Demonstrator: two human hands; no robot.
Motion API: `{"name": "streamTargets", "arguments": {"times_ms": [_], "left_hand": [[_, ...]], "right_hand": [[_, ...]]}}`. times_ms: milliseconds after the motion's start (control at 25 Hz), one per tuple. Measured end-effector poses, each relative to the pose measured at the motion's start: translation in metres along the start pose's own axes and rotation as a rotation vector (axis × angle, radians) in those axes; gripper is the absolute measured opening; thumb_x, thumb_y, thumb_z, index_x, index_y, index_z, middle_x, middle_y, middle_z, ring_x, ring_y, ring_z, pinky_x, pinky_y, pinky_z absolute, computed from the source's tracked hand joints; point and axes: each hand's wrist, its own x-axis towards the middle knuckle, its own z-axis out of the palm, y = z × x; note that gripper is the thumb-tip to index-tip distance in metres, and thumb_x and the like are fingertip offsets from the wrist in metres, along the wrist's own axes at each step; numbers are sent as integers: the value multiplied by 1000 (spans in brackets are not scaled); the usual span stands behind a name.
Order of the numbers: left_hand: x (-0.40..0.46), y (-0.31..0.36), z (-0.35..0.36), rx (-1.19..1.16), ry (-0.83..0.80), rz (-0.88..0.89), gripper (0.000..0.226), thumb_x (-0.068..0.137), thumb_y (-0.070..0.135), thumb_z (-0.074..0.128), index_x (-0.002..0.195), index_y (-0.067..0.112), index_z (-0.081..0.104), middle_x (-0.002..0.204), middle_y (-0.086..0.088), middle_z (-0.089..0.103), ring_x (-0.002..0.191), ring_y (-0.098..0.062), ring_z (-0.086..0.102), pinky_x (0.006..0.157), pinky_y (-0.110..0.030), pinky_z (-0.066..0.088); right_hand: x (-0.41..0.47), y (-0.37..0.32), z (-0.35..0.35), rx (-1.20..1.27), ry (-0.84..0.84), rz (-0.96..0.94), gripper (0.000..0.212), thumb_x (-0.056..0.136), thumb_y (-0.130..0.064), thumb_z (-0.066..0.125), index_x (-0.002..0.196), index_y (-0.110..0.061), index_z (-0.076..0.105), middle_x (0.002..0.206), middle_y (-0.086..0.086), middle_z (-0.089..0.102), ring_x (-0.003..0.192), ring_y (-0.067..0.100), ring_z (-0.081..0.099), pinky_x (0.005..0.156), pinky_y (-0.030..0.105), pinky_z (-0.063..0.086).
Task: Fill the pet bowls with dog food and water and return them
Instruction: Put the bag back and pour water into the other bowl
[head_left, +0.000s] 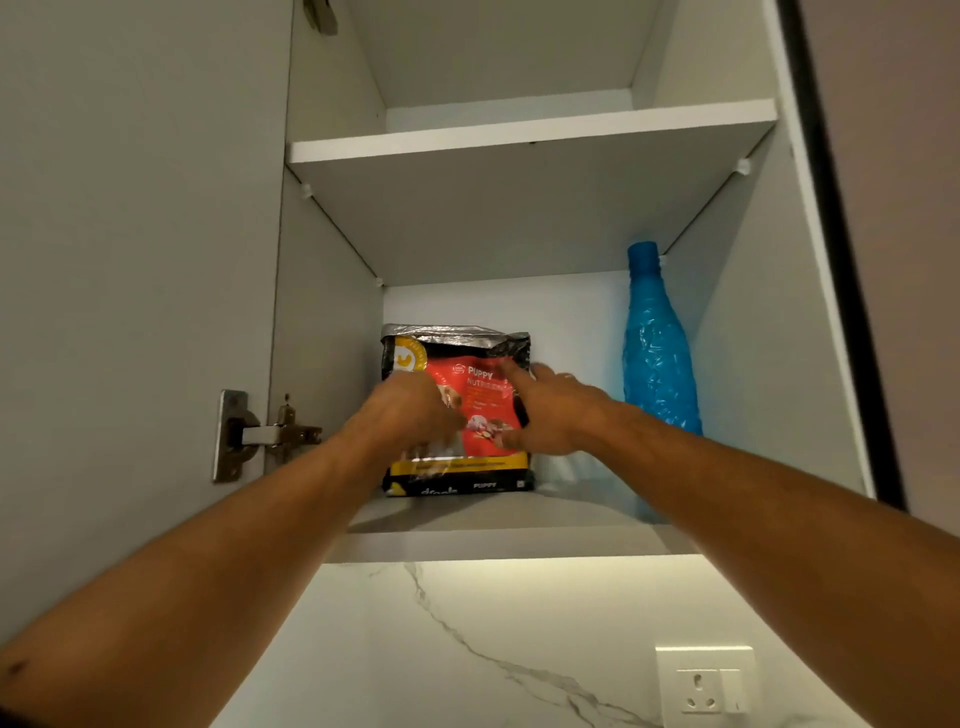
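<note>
A red, black and yellow bag of puppy food (467, 358) stands upright on the lower shelf (519, 512) of an open wall cupboard. Both my arms reach up to it. My left hand (402, 415) is blurred and lies against the bag's left front, fingers toward it. My right hand (550, 408) is at the bag's right edge, index finger stretched across the front and thumb low on the front. No pet bowls are in view.
A blue textured plastic bottle (657, 353) stands at the right of the same shelf. The upper shelf (519, 135) is bare. The cupboard door (130, 260) hangs open at left with its hinge (260, 434). Below are a marble wall and a socket (704, 686).
</note>
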Motion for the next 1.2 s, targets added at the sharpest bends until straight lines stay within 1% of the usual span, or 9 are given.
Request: {"name": "streamTargets", "arguments": {"times_ms": [80, 160, 240, 400, 560, 640, 760, 960, 1200], "left_hand": [[1, 32, -16, -170, 138, 91, 40, 94, 45, 66, 109, 7, 69, 93, -3, 70, 80, -21, 68, 61, -27, 53], [4, 68, -27, -250, 280, 206, 59, 94, 54, 61, 132, 9, 60, 121, -11, 68, 104, -28, 67, 79, -33, 54], [10, 101, -30, -340, 336, 264, 72, 94, 61, 56, 146, 13, 47, 143, -14, 58, 125, -32, 59, 96, -40, 50], [24, 165, -16, -592, 230, 265, 92, 91, 68, 55, 158, 13, 24, 160, -14, 39, 140, -34, 47, 105, -43, 47], [30, 211, 18, -711, 78, 208, 104, 88, 71, 56, 161, 12, 12, 162, -16, 35, 142, -35, 45, 106, -43, 46], [40, 225, 34, -743, -6, 154, 101, 86, 68, 61, 158, 13, 16, 157, -14, 40, 138, -34, 49, 101, -43, 47], [60, 235, 50, -794, -116, 87, 92, 84, 57, 72, 151, 14, 25, 148, -12, 46, 129, -33, 54, 98, -43, 48], [81, 235, 69, -893, -72, 69, 74, 79, 45, 79, 136, 12, 45, 129, -11, 62, 111, -28, 65, 85, -37, 53], [71, 225, 60, -966, -70, 82, 69, 79, 45, 76, 133, 14, 47, 119, -7, 62, 99, -22, 65, 65, -28, 50]], "right_hand": [[-13, 16, -17, -52, 304, 67, 92, 90, -60, 56, 159, -25, 7, 158, 13, 33, 144, 38, 32, 119, 59, 22], [-22, 31, -29, -8, 566, 220, 84, 94, -58, 50, 159, -20, 12, 162, 14, 27, 150, 39, 21, 121, 59, 12], [-29, 44, -29, 185, 654, 362, 88, 94, -56, 53, 159, -17, 9, 164, 17, 20, 151, 39, 18, 122, 57, 12], [-38, 70, -3, 404, 667, 511, 103, 86, -60, 64, 159, -18, 4, 162, 16, 19, 149, 38, 21, 121, 54, 19], [-34, 82, 4, 629, 621, 559, 111, 79, -57, 75, 157, -20, 5, 154, 14, 34, 141, 36, 37, 117, 52, 32], [-33, 86, 6, 748, 569, 598, 110, 79, -54, 77, 156, -21, 6, 150, 14, 40, 135, 35, 45, 112, 53, 40], [-32, 91, 13, 693, 455, 647, 111, 82, -54, 73, 157, -19, -1, 152, 15, 36, 135, 35, 46, 112, 53, 40], [-25, 98, 20, 680, 383, 691, 111, 82, -46, 76, 156, -20, -2, 149, 19, 36, 133, 39, 48, 110, 56, 42], [-28, 98, 15, 714, 422, 673, 105, 80, -50, 77, 154, -18, 9, 145, 16, 43, 126, 36, 54, 106, 52, 47]]}}
